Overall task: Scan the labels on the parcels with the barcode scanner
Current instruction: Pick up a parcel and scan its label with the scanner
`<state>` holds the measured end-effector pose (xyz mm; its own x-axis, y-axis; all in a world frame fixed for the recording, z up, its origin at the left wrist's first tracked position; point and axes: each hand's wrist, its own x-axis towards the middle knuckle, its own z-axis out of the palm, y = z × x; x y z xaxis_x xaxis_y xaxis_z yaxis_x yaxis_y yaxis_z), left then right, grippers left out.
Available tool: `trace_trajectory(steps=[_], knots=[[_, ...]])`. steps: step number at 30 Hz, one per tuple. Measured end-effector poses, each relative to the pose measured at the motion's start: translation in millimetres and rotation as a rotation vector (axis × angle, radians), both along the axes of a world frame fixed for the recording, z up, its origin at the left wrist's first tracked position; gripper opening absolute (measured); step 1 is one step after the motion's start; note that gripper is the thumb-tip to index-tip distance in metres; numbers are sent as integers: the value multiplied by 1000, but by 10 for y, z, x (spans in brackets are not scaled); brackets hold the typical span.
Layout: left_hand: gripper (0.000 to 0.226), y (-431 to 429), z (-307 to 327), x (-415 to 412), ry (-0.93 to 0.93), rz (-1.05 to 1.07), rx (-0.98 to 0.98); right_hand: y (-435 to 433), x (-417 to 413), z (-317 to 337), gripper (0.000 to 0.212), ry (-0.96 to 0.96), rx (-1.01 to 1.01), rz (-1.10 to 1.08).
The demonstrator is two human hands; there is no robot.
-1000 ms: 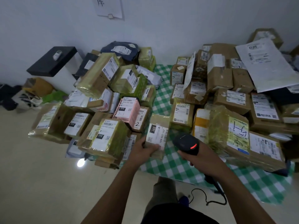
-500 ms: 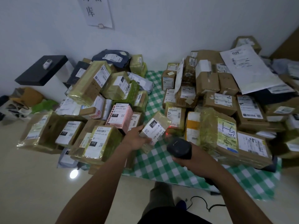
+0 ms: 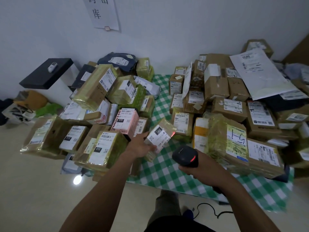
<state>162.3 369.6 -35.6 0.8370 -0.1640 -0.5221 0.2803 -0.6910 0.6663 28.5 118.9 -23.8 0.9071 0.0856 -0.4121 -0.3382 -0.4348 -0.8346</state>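
The left hand (image 3: pixel 141 147) holds a small parcel (image 3: pixel 167 127) wrapped in yellowish tape, tilted, with its white label (image 3: pixel 158 137) marked "231" facing up. The right hand (image 3: pixel 199 167) grips a black barcode scanner (image 3: pixel 184 156), which is near the parcel and points at it. A red light spot lies on the parcel's right edge. Below them a green and white checked cloth (image 3: pixel 160 167) is spread, with many parcels piled on both sides, among them a pink box (image 3: pixel 124 122).
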Motion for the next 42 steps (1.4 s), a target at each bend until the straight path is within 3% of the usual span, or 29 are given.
trace_trajectory(steps=[3,6,9,14,17,21,23,34,37,42], knots=[[66,18,-18,-93,-18,17,-29,1,-5,-6,61,8,43,-35],[32,22,-171,-381,-82,88,-16,14,-29,-13,56,-6,62,-70],[4,23,-460,-713,-224,140,128,59,-48,0,51,11,85,-81],[26,-207,-631,-963,-358,304,115,149,-43,-27,41,43,130,-77],[42,-395,-654,-953,-304,157,104,179,-44,-62,41,52,129,-97],[94,-515,-830,-932,-194,-6,295,187,-46,-79,42,53,121,-126],[102,-521,-922,-910,-211,-41,335,182,-53,-82,42,64,118,-123],[101,-178,-958,-802,-143,-159,411,118,-20,-118,34,96,129,-183],[99,-292,-943,-742,-167,-114,279,100,15,-145,40,106,150,-221],[67,-726,-733,-157,-225,97,35,93,117,-99,41,79,176,-333]])
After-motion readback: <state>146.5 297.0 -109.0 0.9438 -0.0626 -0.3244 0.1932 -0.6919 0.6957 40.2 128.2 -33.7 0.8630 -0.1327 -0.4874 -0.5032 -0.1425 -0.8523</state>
